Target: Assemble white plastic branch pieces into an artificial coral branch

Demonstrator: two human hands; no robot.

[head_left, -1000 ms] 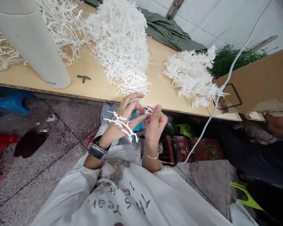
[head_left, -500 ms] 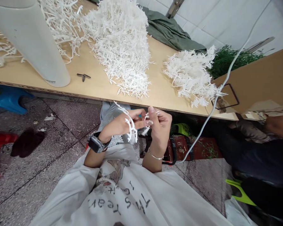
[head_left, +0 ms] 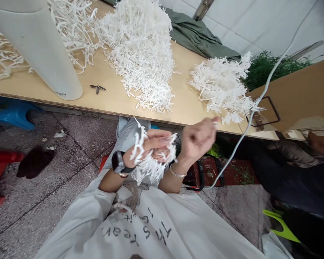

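Note:
My left hand (head_left: pixel 151 145), with a dark watch on its wrist, is closed around a bunch of white plastic sprigs (head_left: pixel 150 165) that hang down below the table edge. My right hand (head_left: pixel 198 138), wearing a thin bracelet, is raised toward the table's front edge with its fingers curled; a small white tip shows at its fingertips. It is close to the smaller pile of white sprigs (head_left: pixel 221 86) on the wooden table (head_left: pixel 105 97). A larger heap of white sprigs (head_left: pixel 142 50) lies in the middle of the table.
A big white roll (head_left: pixel 40 46) stands at the table's left, a small dark tool (head_left: pixel 97 87) beside it. A cardboard box (head_left: pixel 299 97), green sprigs (head_left: pixel 270 66), a green cloth (head_left: pixel 199 37) and a white cable (head_left: pixel 248 118) are at right. Another person's arm (head_left: pixel 321 144) shows at far right.
My right hand left the left hand and rose to the right toward the small pile. The left hand turned and now grips a fuller bunch of sprigs.

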